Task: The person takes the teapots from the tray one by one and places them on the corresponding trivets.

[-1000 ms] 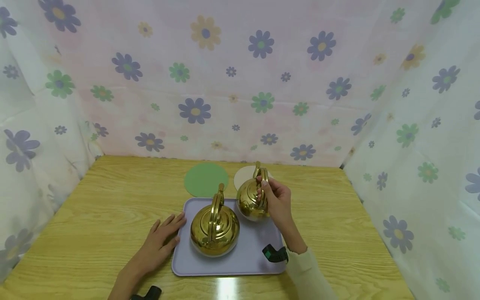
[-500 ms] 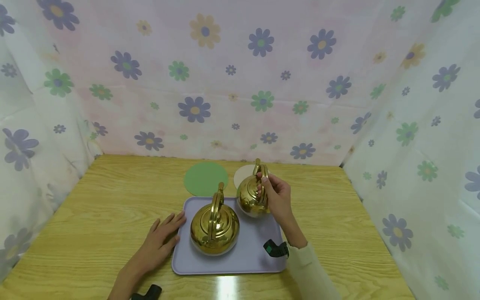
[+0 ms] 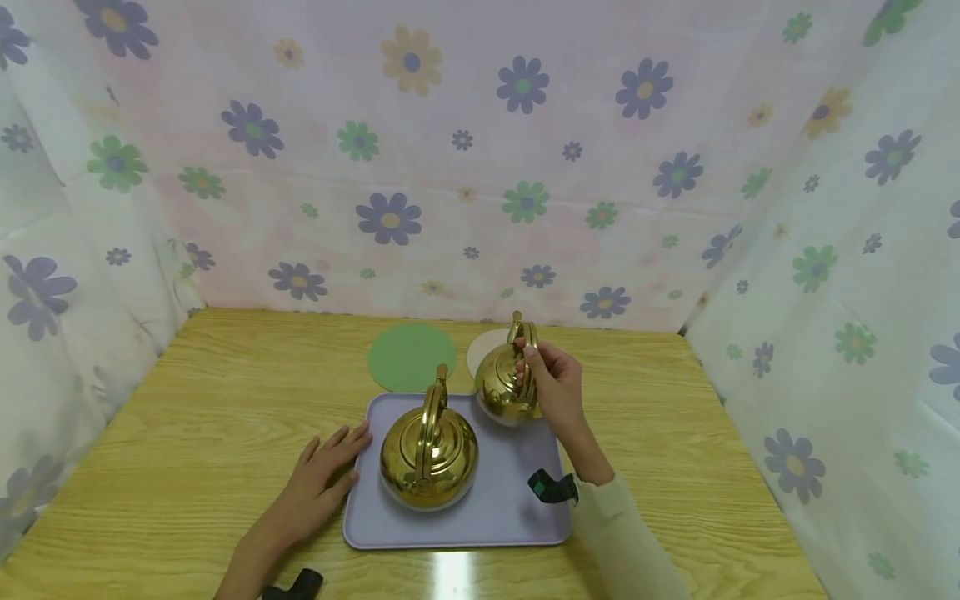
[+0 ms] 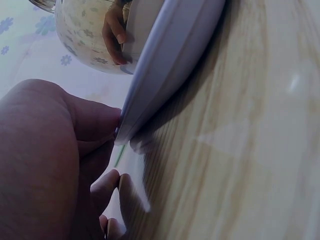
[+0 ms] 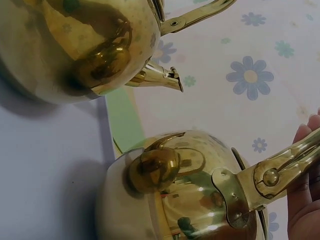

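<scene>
My right hand (image 3: 561, 385) grips the upright handle of the smaller gold kettle (image 3: 497, 387), thumb in front and fingers through the handle. This kettle overlaps the back right edge of a lilac tray (image 3: 517, 521), and the right wrist view shows its handle joint (image 5: 239, 195) close up. A larger gold kettle (image 3: 457, 471) stands on the tray's left half, spout toward the back. With fingers spread and nearly straight, my left hand (image 3: 315, 483) lies at the tray's left edge. Up close, the left wrist view shows its fingertip touching the tray rim (image 4: 145, 80).
Behind the tray a round green mat (image 3: 408, 354) lies on the wooden table (image 3: 247, 383). Beside it is a round cream mat (image 3: 482, 350), partly hidden by the smaller kettle. A flowered curtain (image 3: 465, 108) encloses the table at the back and sides.
The right hand has carried the smaller kettle slightly toward the back, away from the tray's middle. The left hand and the larger kettle have stayed in place.
</scene>
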Demonstrator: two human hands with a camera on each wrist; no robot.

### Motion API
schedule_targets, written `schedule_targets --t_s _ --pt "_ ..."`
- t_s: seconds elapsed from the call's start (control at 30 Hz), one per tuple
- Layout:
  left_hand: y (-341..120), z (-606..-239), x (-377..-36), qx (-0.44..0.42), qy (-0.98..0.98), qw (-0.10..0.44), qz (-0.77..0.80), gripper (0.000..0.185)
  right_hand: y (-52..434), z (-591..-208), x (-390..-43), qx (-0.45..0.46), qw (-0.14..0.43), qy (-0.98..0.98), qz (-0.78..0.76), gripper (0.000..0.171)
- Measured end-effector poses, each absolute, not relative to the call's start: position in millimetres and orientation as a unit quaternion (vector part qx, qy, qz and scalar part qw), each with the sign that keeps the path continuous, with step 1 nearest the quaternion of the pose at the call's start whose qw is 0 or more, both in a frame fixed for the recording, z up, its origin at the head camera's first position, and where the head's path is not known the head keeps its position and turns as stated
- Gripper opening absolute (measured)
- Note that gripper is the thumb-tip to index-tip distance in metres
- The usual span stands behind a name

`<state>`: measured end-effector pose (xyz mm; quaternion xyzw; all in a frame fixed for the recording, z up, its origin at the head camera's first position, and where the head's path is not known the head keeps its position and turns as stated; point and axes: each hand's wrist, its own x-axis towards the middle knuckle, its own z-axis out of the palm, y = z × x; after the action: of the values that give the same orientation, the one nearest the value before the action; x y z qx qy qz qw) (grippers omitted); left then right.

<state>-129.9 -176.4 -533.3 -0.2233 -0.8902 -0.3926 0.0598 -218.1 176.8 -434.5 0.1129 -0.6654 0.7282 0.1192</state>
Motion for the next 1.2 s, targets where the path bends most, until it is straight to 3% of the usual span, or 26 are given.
schedule_targets --t_s 1.2 --pt "-177 -533 -130 -0.225 -0.891 0.06 -0.389 0.046 175 -433 -244 0.112 0.122 -0.673 0.721 0.036"
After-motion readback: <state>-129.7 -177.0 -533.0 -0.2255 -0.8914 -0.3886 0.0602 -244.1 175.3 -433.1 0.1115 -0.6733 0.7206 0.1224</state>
